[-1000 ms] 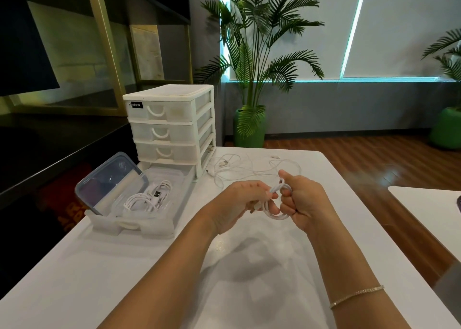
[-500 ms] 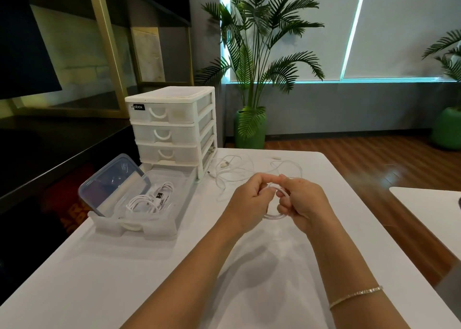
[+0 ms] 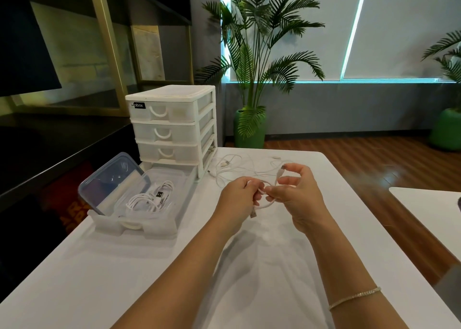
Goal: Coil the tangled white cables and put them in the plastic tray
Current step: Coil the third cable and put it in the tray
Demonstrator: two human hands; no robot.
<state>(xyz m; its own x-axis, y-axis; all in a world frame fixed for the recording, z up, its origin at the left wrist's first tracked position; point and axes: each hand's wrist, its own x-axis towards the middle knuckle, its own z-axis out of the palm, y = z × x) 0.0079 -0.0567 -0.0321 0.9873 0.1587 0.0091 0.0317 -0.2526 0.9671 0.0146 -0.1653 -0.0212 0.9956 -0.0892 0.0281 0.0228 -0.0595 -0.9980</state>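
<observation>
Head view: left hand [image 3: 238, 199] and right hand [image 3: 296, 196] at centre, each grip pinching one small white cable coil [image 3: 265, 202] above the surface [image 3: 124, 273]. Loose tangled cables [image 3: 239, 166] at 12 o'clock. Plastic tray [image 3: 159, 226] at 9 o'clock holds coiled cables [image 3: 149, 199].

Translucent frosted plastic tray [image 3: 159, 229], smooth matt white table [image 3: 124, 278], glossy wooden floor [image 3: 374, 164]

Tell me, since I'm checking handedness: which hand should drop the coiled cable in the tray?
Left, probably. The left hand already grips the small white cable coil and sits nearer the translucent plastic tray than the right hand.
</observation>
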